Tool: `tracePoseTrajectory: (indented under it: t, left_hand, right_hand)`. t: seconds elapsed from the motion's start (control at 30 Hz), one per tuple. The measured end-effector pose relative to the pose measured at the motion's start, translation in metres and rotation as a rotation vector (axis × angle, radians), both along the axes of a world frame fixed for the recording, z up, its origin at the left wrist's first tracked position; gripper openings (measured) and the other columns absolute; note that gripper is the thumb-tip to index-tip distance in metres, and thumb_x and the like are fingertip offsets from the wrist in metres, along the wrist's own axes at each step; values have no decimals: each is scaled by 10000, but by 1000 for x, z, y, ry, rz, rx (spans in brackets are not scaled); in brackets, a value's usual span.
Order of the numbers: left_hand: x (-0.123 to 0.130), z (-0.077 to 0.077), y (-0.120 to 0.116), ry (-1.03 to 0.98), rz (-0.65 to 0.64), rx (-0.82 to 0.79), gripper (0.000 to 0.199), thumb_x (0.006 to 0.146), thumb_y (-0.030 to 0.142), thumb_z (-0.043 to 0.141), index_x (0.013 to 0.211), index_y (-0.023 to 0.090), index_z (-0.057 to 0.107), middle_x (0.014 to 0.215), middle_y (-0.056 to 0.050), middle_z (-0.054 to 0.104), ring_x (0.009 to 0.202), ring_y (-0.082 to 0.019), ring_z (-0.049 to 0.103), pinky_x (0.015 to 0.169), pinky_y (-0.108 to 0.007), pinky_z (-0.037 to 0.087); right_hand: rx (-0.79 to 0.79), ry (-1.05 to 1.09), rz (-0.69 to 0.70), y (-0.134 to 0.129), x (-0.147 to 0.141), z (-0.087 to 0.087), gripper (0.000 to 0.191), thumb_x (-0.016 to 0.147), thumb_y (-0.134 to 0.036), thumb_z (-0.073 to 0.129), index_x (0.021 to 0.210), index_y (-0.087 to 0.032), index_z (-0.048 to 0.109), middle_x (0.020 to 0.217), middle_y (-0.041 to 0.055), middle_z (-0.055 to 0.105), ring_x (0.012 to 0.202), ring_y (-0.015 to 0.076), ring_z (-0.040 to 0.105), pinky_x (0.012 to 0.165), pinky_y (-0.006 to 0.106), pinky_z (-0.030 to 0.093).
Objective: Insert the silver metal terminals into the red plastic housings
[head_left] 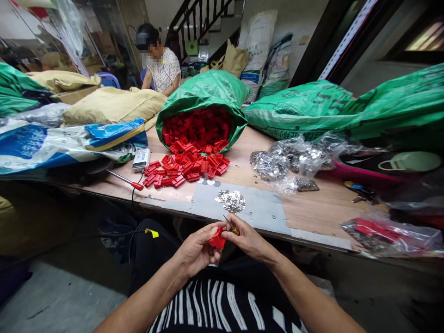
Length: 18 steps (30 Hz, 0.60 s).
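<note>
Stuffed sacks [211, 85] crowd the wooden table [308, 203], and a co-worker [168, 69] sits beyond it. Our left hand [197, 250] pinches a red piece [217, 239] just off the table's near edge; our right hand [250, 239] grips a thin tool [236, 230] by its yellowish handle, the tip close to our left hand. Whether the right hand also touches the piece, we cannot tell. If that tip slips, we could jab ourselves; if our pinch loosens, the piece may drop to the floor [79, 298]. A knock could scatter the small metal parts [231, 201].
</note>
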State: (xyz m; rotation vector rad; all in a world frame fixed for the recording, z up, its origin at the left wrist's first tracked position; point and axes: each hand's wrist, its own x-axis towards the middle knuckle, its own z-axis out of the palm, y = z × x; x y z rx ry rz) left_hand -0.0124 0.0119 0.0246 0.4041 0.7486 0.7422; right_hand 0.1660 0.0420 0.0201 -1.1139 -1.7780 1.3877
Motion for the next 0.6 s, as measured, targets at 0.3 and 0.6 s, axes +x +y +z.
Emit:
tracePoseTrajectory:
  t: [0.3,0.6]
  left_hand:
    - [4,4,-5,735,223,803,352,701,303,753,1050,267,722,960,-65,618,771,-173,556,678,-262,449]
    - [0,-1,-7,684,295,880,314,695,174,748,994,267,733,943,-72,664,886,-228,574,862,-325,433]
  right_hand:
    - [79,-100,-187,-12,6,-4,175,865,-331,546,798,-211,439,748,-29,510,666,119,452,629,256,391]
    - [-73,79,-168,-14,2,-1,243,810,-389,610,914,-206,488,874,12,569,836,152,548,742,282,454]
